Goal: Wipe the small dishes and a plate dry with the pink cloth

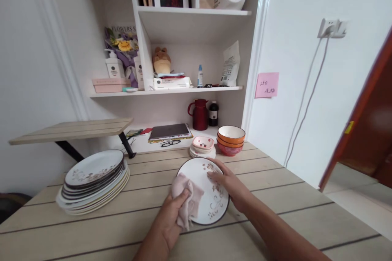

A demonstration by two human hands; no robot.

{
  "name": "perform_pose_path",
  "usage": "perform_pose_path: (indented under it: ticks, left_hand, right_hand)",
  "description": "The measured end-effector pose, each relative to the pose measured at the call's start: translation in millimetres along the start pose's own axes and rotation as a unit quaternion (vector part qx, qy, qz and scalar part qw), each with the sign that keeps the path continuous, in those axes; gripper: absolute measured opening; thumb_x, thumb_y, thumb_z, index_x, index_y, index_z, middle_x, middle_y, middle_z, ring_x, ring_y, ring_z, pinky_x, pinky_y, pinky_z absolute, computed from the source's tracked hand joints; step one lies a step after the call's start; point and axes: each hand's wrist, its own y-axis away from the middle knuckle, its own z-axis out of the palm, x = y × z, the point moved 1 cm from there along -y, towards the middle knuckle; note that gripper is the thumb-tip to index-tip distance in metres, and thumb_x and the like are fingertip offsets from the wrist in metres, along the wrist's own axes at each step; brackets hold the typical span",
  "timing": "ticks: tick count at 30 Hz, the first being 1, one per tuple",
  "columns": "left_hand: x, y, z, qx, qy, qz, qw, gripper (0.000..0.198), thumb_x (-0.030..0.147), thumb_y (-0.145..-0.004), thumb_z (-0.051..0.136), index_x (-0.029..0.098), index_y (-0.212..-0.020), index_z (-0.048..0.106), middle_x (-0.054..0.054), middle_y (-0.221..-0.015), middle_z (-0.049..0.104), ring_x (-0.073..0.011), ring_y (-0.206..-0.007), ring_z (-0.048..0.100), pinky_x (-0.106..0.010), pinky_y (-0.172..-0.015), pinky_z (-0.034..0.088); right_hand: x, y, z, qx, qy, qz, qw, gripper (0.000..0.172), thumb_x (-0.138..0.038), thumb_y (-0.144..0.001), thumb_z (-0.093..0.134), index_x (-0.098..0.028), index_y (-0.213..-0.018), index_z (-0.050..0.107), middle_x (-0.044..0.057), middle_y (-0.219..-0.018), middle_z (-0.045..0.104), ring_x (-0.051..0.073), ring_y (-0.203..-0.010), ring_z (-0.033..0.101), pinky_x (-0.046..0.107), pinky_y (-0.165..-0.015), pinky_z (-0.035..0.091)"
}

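Note:
A white plate (pixel 208 200) with a dark rim and brown flower pattern is tilted above the wooden table (pixel 137 195), near its middle. My right hand (pixel 229 181) grips its upper right edge, thumb on the face and fingers behind. A pink cloth (pixel 188 197) lies over the plate's left edge, pinched in my left hand (pixel 173 216) with the thumb on top. Further left stands a tall stack of plates (pixel 94 171), the top one with the same pattern.
Behind the plate sit small dishes (pixel 202 144) and stacked orange bowls (pixel 231 138). A raised wooden shelf (pixel 73 128) stands at the left. A laptop (pixel 168 131), glasses (pixel 170 143) and a red jug (pixel 200 114) are at the back.

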Motion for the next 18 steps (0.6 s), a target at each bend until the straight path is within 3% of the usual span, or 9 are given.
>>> perform_pose_path:
  ticks: [5, 8, 11, 15, 18]
  left_hand:
    - [-6, -10, 1.7, 0.052, 0.091, 0.07, 0.992, 0.069, 0.021, -0.063, 0.085, 0.021, -0.125, 0.056, -0.01, -0.114, 0.072, -0.0271, -0.102, 0.069, -0.032, -0.083, 0.058]
    - [-6, -12, 0.3, 0.085, 0.125, 0.1, 0.983, 0.069, 0.018, -0.067, 0.082, 0.025, -0.129, 0.053, -0.008, -0.116, 0.071, -0.0257, -0.106, 0.068, -0.033, -0.086, 0.057]
    - [-5, -10, 1.6, 0.076, 0.13, 0.108, 0.983, 0.067, 0.018, -0.069, 0.08, 0.025, -0.13, 0.052, -0.008, -0.117, 0.071, -0.0253, -0.108, 0.067, -0.033, -0.09, 0.056]
    - [-5, -3, 8.0, 0.045, 0.11, 0.078, 0.99, 0.06, 0.021, -0.07, 0.08, 0.02, -0.125, 0.058, -0.01, -0.114, 0.072, -0.0262, -0.109, 0.067, -0.033, -0.091, 0.055]
    - [-4, 1, 11.1, 0.053, 0.083, 0.066, 0.993, 0.055, 0.02, -0.067, 0.082, 0.017, -0.118, 0.062, -0.01, -0.113, 0.073, -0.0253, -0.108, 0.067, -0.03, -0.09, 0.055]
  right_hand:
    - [19, 0, 19, -0.003, -0.111, 0.012, 0.994, 0.07, -0.025, -0.07, 0.068, -0.034, -0.136, 0.046, 0.002, -0.118, 0.069, 0.028, -0.102, 0.065, 0.041, -0.087, 0.048]
    - [36, -3, 31, -0.02, -0.168, -0.026, 0.985, 0.078, -0.018, -0.064, 0.069, -0.031, -0.136, 0.044, 0.004, -0.125, 0.066, 0.029, -0.114, 0.06, 0.043, -0.096, 0.045]
    - [50, -6, 36, 0.005, -0.178, -0.059, 0.982, 0.078, -0.018, -0.064, 0.069, -0.031, -0.137, 0.042, 0.005, -0.13, 0.063, 0.029, -0.119, 0.057, 0.045, -0.1, 0.043]
    - [56, -8, 34, 0.068, -0.147, -0.071, 0.984, 0.065, -0.031, -0.073, 0.067, -0.029, -0.134, 0.043, 0.006, -0.127, 0.064, 0.028, -0.111, 0.061, 0.043, -0.095, 0.047]
    - [47, -10, 28, 0.098, -0.095, -0.079, 0.987, 0.052, -0.041, -0.076, 0.064, -0.025, -0.125, 0.052, 0.008, -0.118, 0.068, 0.028, -0.104, 0.064, 0.042, -0.09, 0.049]
